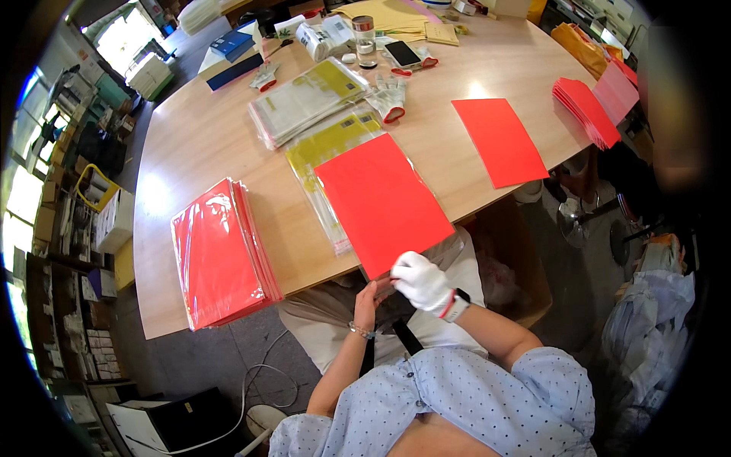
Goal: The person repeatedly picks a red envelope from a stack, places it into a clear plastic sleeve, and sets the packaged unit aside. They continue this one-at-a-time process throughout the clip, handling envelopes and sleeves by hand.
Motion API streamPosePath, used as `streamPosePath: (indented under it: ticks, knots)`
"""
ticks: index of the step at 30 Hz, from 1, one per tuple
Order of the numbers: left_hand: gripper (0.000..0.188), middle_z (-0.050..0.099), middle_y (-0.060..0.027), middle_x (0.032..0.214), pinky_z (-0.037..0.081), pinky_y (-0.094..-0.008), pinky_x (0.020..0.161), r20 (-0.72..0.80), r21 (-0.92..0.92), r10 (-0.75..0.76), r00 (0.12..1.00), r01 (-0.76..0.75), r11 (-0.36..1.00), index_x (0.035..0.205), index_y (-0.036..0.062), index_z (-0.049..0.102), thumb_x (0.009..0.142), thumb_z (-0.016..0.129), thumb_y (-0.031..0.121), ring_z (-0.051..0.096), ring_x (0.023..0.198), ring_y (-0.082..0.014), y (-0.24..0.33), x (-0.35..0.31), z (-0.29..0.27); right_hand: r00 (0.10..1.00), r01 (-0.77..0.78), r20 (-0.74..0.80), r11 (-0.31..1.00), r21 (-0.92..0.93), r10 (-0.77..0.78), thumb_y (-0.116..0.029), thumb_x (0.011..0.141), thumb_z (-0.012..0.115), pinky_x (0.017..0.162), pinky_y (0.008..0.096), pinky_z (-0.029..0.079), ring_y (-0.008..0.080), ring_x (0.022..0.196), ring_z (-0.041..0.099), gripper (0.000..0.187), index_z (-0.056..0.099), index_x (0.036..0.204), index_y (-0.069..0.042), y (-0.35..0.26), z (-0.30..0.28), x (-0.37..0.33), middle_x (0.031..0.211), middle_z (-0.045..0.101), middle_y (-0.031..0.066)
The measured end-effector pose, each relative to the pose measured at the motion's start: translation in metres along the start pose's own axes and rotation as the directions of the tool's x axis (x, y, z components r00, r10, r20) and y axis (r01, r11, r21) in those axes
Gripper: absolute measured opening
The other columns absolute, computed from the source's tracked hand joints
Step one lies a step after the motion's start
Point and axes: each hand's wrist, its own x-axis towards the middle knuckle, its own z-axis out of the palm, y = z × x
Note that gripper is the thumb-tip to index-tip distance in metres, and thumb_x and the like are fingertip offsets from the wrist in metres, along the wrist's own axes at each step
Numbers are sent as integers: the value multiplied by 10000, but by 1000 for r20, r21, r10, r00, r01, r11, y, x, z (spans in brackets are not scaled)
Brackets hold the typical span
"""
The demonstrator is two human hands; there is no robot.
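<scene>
A red sheet (pixel 384 202) lies at the table's near edge, a clear plastic sleeve showing along its border. My bare left hand (pixel 367 306), with a bracelet at the wrist, pinches the sleeve's near end. Just to its right, my right hand (pixel 423 282) in a white glove has its fingers closed on the same end, next to the red sheet's corner. Partly beneath the sheet are flat clear bags with yellow-green printing (pixel 320 164). To the left sits a stack of red sheets in glossy clear sleeves (pixel 222 259). Another red sheet (pixel 500 142) lies bare to the right.
Farther back are more clear printed bags (pixel 312 97), a white work glove (pixel 390 97), a phone (pixel 402 54), a lidded clear cup (pixel 365 42) and a blue box (pixel 232 47). Fanned red sheets (pixel 585 113) lie at the right edge, near a blurred person.
</scene>
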Motion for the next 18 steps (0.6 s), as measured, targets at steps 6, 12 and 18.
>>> streamPosePath:
  ticks: [6, 12, 18]
  knots:
    - [375, 641, -83, 1008, 494, -346, 756, -178, -219, -7, 984, -32, 975, 1099, 5, 550, 910, 398, 291, 618, 933, -198, -8, 2, 10, 978, 107, 202, 962, -253, -56, -126, 726, 565, 611, 382, 512, 276, 743, 580, 71, 567, 765, -67, 3, 53, 10, 815, 524, 92]
    - [411, 657, -133, 973, 507, -333, 676, -221, 12, 15, 975, -13, 1000, 982, -34, 587, 923, 362, 304, 657, 858, -270, 15, -8, 10, 549, -298, -812, 954, 31, 198, -94, 849, 496, 524, 359, 399, 232, 555, 442, 161, 476, 692, -61, 144, -132, -47, 623, 453, 77]
    - [271, 605, -126, 1061, 455, -342, 794, -142, 503, 334, 932, -222, 835, 1050, -1, 595, 904, 504, 209, 588, 947, -231, 4, -7, -16, 324, -212, 487, 564, -798, 811, -108, 826, 506, 684, 387, 477, 324, 765, 577, 154, 571, 949, -42, 232, -130, -189, 783, 578, 143]
